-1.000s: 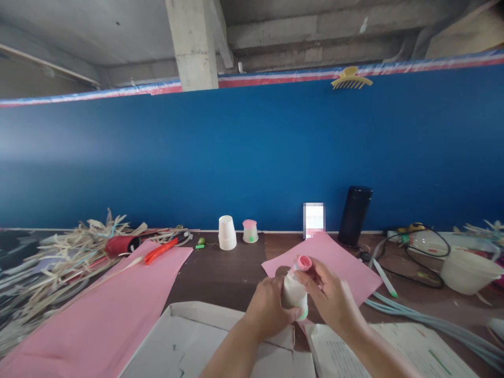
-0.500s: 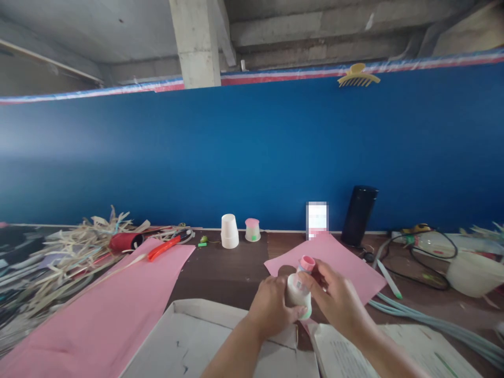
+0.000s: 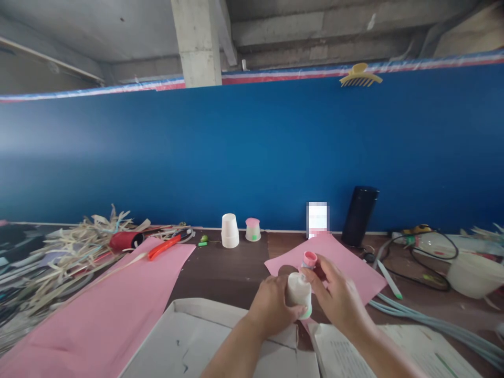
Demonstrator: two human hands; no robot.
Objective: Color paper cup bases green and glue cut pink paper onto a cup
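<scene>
My left hand (image 3: 271,307) is closed around a white cup (image 3: 299,291) that has green at its lower end. In my right hand (image 3: 334,289), thumb and fingers grip a small pink-ended cylinder (image 3: 310,259) with a hollow-looking end. Its lower tip is at the top of the cup; whether they touch I cannot tell. Under and behind the hands lies a pink paper sheet (image 3: 354,265). Farther back on the dark table stand stacked white cups (image 3: 230,232) and a pink-topped cup (image 3: 252,231) with a green patch.
An open white box (image 3: 208,320) lies in front, beside a printed book (image 3: 342,352). On the left are pink paper (image 3: 102,325), orange-handled pliers (image 3: 164,248) and tangled strips (image 3: 79,257). To the right stand a black cylinder (image 3: 359,218) and white bowl (image 3: 474,273), with grey cables (image 3: 441,328) nearby.
My right hand has shifted the pink-ended cylinder slightly up and right, away from the cup's side, showing more of the cup. The left hand keeps its hold almost unmoved.
</scene>
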